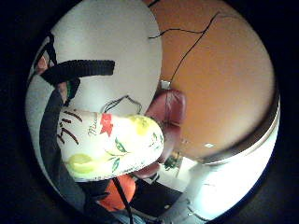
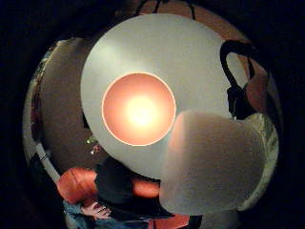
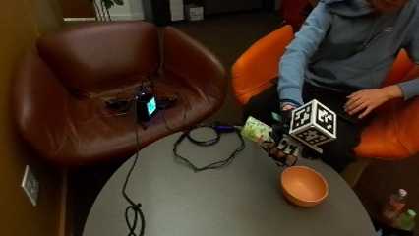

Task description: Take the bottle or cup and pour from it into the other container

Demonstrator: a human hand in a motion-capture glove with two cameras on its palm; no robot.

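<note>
- Cup [image 3: 256,129] with the flower print sits in my gloved right hand [image 3: 283,145], fingers curled round it, lifted off the round table [image 3: 216,196] and tipped on its side.
- Orange bowl [image 3: 304,185] stands just beside and below, apparently empty; carrying is under way, pouring not yet.
- Next I must bring the rim over the bowl, then tilt.
- Bowl stands near the table's edge; the looped cable [image 3: 208,147] lies well apart, leaving open room.

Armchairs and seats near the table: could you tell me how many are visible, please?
2: a brown leather armchair across the round table, with cables lying on it, and an orange chair where the person sits. Others may be out of frame.
</note>
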